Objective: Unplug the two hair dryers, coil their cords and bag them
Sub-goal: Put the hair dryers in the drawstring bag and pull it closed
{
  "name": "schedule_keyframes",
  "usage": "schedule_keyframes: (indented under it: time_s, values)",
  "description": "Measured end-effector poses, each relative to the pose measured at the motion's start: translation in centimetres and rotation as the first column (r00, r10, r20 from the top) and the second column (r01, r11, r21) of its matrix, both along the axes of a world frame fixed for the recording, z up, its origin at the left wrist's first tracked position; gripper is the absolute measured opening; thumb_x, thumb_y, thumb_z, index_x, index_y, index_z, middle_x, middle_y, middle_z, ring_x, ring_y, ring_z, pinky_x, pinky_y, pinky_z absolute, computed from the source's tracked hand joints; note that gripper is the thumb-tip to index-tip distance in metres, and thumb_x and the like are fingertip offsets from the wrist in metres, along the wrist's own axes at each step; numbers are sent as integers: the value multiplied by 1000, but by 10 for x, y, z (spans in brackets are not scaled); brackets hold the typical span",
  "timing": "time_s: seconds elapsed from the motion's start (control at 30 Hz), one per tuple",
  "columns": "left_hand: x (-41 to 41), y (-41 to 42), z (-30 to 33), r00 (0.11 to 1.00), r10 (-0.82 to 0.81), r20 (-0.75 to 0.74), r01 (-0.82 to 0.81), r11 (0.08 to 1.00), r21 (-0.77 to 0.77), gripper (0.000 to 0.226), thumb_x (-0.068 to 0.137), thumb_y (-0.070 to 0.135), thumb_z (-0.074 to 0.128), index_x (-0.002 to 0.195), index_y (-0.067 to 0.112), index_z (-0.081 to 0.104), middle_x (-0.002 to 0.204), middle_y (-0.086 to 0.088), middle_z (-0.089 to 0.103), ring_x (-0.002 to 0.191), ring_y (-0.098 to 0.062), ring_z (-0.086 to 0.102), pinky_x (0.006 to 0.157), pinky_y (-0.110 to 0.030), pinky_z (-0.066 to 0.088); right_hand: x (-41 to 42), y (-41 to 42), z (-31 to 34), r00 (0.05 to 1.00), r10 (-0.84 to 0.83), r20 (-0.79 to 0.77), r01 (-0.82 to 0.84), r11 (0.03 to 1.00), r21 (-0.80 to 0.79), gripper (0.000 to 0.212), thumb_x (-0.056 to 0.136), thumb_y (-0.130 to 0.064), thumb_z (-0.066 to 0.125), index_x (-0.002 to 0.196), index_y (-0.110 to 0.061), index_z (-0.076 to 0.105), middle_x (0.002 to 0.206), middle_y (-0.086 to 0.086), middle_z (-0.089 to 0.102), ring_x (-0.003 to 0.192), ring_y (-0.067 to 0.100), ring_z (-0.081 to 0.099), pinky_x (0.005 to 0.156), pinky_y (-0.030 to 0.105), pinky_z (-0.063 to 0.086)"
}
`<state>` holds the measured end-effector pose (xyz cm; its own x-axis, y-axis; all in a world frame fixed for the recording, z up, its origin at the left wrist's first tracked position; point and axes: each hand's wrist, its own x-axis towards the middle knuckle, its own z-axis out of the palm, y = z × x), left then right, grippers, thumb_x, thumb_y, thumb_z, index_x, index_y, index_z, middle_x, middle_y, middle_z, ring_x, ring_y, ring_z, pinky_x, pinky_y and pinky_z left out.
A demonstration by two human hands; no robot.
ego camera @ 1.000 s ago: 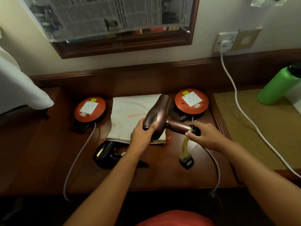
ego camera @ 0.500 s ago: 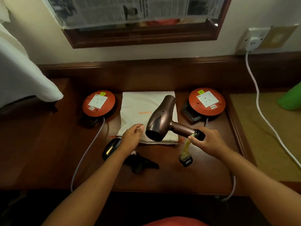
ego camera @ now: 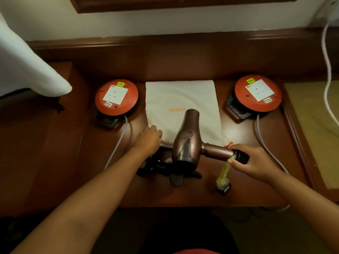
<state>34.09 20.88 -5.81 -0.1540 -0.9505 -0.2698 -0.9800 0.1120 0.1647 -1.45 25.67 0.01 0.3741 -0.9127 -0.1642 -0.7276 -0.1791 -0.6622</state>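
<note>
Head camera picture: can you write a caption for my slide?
Right hand holds the bronze hair dryer by its handle while left hand reaches the white bag.

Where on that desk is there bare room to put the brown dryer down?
Bare wood lies left of the left orange reel, and along the front edge under the forearms. The middle is crowded: cloth bag, black dryer, brown dryer, both hands.

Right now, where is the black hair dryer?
In the head view the black hair dryer lies on the wooden desk near the middle, just in front of the white bag, partly hidden behind the bronze hair dryer.
</note>
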Motion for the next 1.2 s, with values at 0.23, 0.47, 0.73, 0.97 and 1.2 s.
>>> schedule_keyframes:
  time_s: [0.23,0.47,0.73,0.97,1.2]
  values:
    - [-3,-24,14,709,460,-535,-451,879,158,10,96,14,49,89,11,55,81,1,56,79,-19,54,64,-26,35,16,3,12,995,41,86,-37,998,-49,40,72,-56,59,108,-37,61,82,-24,63,81,-8,60,64,9,43]
    - [-14,-45,24,616,517,-594,-426,853,301,14,97,20,51,103,10,45,100,-7,51,91,-19,50,67,-27,38,23,4,10,991,92,100,-85,994,-64,51,74,-56,60,109,-20,69,83,-11,68,81,-3,61,63,8,43]
    - [-15,-50,31,497,500,-709,-507,831,231,14,98,21,50,89,11,46,76,1,49,67,-11,49,56,-14,44,36,4,7,986,122,117,-125,992,13,46,73,-54,61,102,-20,69,82,-4,69,74,8,62,62,26,50]
    - [-18,-28,47,485,364,-795,-428,892,147,10,98,17,51,92,9,52,79,4,50,70,-7,46,56,-5,37,45,-4,-13,994,22,104,-31,996,87,55,71,-63,55,105,-21,68,88,-1,67,80,12,61,70,37,52]
    - [-24,-3,50,469,339,-816,-429,895,125,12,98,18,52,94,7,55,84,-2,53,71,-4,46,59,-6,38,42,-16,-32,966,-220,135,202,970,137,39,73,-57,62,95,-26,68,80,1,69,76,20,66,70,47,54]
